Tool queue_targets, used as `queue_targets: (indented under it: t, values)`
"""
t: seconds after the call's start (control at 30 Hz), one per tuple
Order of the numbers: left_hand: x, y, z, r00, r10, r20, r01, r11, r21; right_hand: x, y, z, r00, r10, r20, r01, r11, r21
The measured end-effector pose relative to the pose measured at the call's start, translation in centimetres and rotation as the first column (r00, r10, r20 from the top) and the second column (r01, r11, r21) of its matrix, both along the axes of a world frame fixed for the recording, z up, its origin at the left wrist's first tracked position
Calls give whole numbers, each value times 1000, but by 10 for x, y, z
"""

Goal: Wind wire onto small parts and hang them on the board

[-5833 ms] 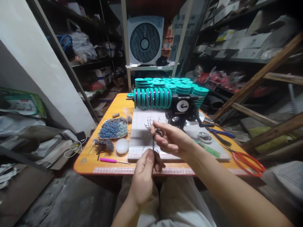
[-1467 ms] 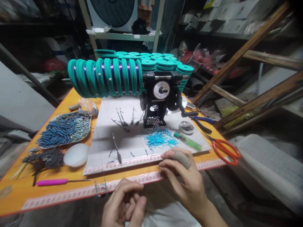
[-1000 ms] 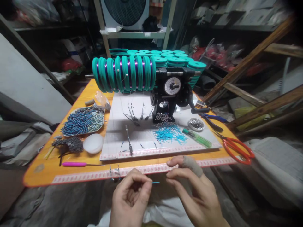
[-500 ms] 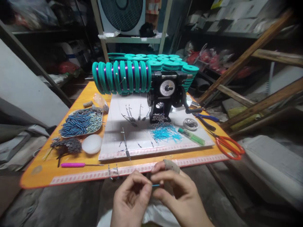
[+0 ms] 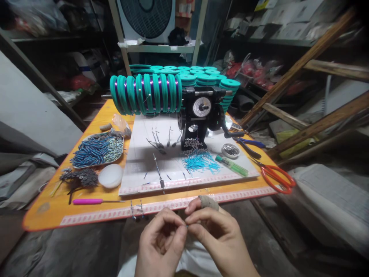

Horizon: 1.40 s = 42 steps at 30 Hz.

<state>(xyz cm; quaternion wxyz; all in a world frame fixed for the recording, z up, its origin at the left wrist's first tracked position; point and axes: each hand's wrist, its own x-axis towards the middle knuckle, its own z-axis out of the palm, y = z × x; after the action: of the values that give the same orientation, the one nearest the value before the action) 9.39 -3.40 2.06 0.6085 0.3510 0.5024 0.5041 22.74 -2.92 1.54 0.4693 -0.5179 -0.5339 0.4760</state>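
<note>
In front of the table's near edge, my left hand and my right hand meet fingertip to fingertip. Both pinch a thin blue tube, mostly hidden by the fingers. A wrap covers one right finger. Beyond them, on a white board, lie a pile of similar blue tubes and small metal beads. A dark weight with a swivel-like stem hangs just left of these. Behind stands a black hand-cranked winder carrying teal foam spools of purple line.
At left are a tray of blue sinker-like pieces, a white bowl and a pink-handled hook tool. To the right lie a green tube, a dish of metal bits, pliers and orange scissors.
My right thumb and index finger have closed on the blue tube, so little of it shows now. The hanging weight has swung to the right. The view has shifted slightly.
</note>
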Motion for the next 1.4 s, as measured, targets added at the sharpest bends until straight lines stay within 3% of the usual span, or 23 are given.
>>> queue_targets:
  t: [0.23, 0.4, 0.53, 0.67, 0.8, 0.87, 0.97, 1.03, 1.13, 1.27, 1.4]
  values:
    - [-3, 1, -3, 999, 14, 47, -11, 998, -63, 3, 0, -5, 986, -53, -158, 46, 998, -48]
    - [-4, 1, -2, 996, 20, 85, -11, 994, -106, -1, -1, -4, 988, 18, -154, -37, 992, -123]
    - [-5, 3, -6, 996, -47, 81, 51, 998, -45, -4, 0, -1, 997, 28, -70, -29, 999, -12]
    - [-13, 6, -19, 974, -163, -157, 184, 974, 135, 0, 4, 2, 1000, -17, -8, 18, 996, 90]
    - [-18, 8, -30, 910, -199, -363, 302, 919, 254, 0, 11, 13, 986, 57, 157, -80, 986, 143]
    - [-17, 7, -29, 892, -164, -422, 316, 893, 321, -2, 14, 18, 976, 79, 205, -121, 972, 203]
    - [-12, 2, -21, 934, -96, -345, 216, 920, 327, -4, 15, 20, 978, 58, 199, -105, 966, 235]
    - [-7, -1, -13, 979, -64, -195, 103, 974, 201, -4, 12, 18, 984, 43, 172, -77, 978, 194]
    - [-1, -4, -3, 999, -18, -26, 20, 998, 64, -2, 7, 10, 994, 61, 89, -71, 991, 114]
    - [-1, -3, 0, 993, 89, -73, -82, 992, 96, 1, 2, -5, 990, -6, -143, 2, 1000, -27]
    - [1, -3, -4, 978, 130, -160, -107, 983, 146, -3, 0, -14, 917, -79, -390, -5, 978, -209]
